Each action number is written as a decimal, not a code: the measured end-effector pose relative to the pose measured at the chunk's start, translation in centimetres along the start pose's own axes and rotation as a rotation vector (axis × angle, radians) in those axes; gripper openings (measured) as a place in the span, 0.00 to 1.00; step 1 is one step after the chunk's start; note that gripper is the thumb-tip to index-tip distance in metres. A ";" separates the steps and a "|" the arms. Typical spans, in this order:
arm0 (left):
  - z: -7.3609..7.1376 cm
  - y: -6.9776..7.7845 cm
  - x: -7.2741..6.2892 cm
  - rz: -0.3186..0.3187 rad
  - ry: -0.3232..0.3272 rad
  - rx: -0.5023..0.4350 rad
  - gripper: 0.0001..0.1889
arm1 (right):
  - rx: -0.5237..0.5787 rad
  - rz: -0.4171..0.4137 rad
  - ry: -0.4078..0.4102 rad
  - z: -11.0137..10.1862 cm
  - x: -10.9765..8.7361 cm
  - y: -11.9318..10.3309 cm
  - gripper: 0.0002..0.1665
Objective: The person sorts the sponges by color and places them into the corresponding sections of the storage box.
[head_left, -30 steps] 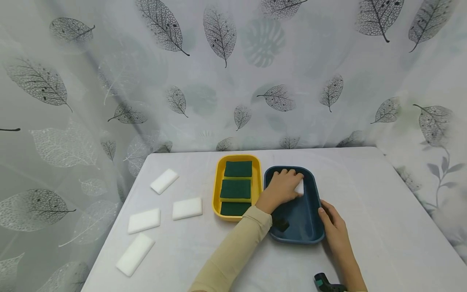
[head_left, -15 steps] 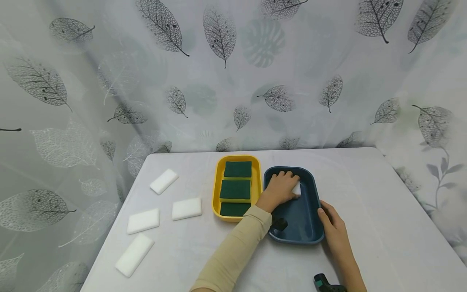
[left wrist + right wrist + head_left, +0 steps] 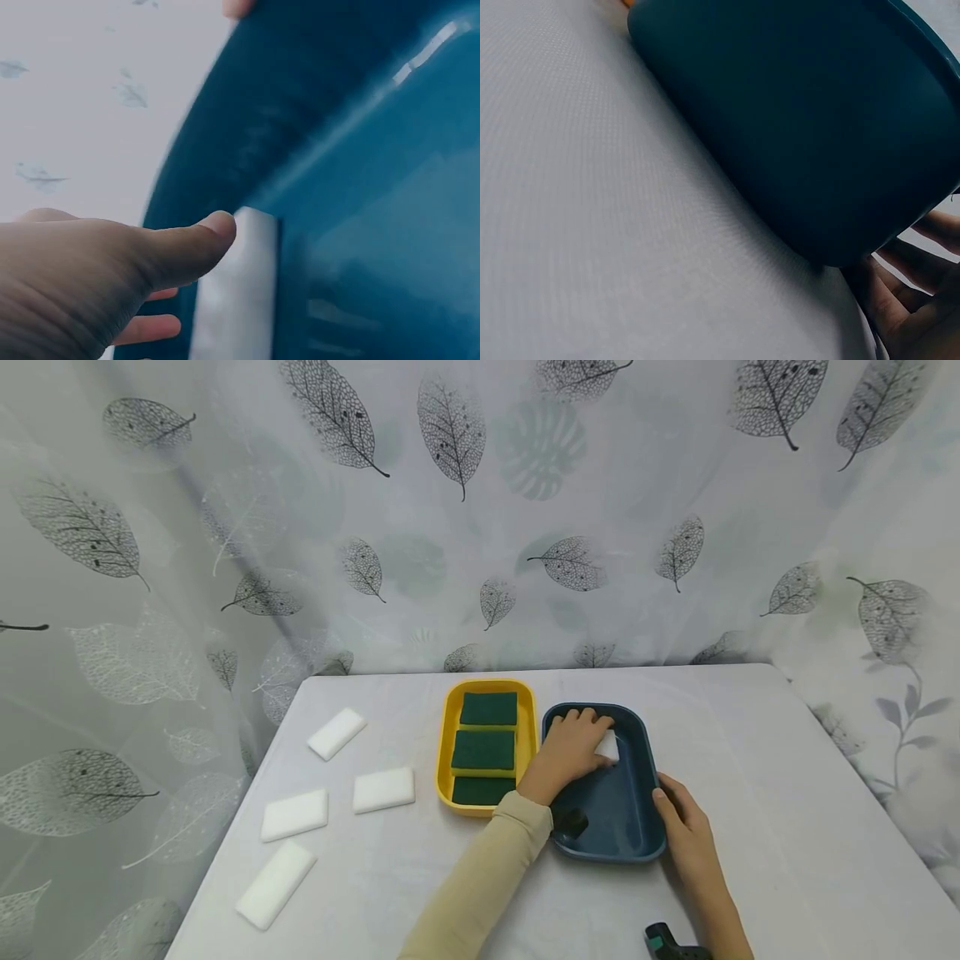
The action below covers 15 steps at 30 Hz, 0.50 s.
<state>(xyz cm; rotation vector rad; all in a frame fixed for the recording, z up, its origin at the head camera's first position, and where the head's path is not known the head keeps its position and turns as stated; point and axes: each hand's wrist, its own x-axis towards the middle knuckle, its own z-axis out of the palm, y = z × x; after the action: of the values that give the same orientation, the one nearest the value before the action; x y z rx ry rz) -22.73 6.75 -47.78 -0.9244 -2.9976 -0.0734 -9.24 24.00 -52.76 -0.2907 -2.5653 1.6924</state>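
The blue tray sits on the table, long sides running near to far, with the yellow tray just beside its left rim. The left hand reaches into the far part of the blue tray, beside a white block that shows between thumb and forefinger. The thumb stands apart from the other fingers; whether they pinch the block or only rest about it I cannot tell. The right hand rests against the outside of the tray's right wall, towards the near corner, fingers spread apart, presumably so that the light tray does not slide while the other hand works in it. Three green-topped sponges lie in a column from the far to the near end of the yellow tray, an order that seems chosen so they fit flat across its width. Four loose white blocks lie scattered towards the table's left edge, well apart from the blue tray, perhaps to keep them within reach of the left hand. The left wrist view shows what the head view hides: a long face of the block and the extended thumb overlapping its corner. The right wrist view alone shows the tray's outer wall low down, with fingers reaching behind its corner; their tips are hidden.
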 end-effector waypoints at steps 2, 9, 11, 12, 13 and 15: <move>-0.5 0.0 -0.6 -0.006 0.017 -0.014 0.34 | 0.000 0.007 -0.004 0.0 0.0 -0.1 0.35; -1.6 -0.3 -2.5 -0.032 0.103 -0.029 0.31 | -0.013 0.032 -0.008 0.1 0.0 -0.1 0.37; -2.0 -0.5 -3.1 -0.027 0.139 -0.038 0.30 | -0.013 0.035 -0.006 0.1 0.0 -0.1 0.37; -2.1 -0.5 -3.4 -0.023 0.157 -0.037 0.29 | -0.015 0.037 -0.007 0.1 0.0 -0.1 0.37; -2.2 -0.6 -3.7 -0.018 0.176 -0.037 0.28 | -0.015 0.035 -0.007 0.1 0.0 -0.1 0.37; -2.4 -0.7 -4.3 -0.006 0.219 -0.030 0.26 | -0.013 0.027 -0.007 0.0 0.0 0.0 0.36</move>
<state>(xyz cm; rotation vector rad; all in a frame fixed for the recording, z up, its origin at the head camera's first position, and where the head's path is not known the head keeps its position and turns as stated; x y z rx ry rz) -19.57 3.68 -45.49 -0.8487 -2.8046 -0.2052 -9.27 23.95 -52.76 -0.3215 -2.5902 1.6892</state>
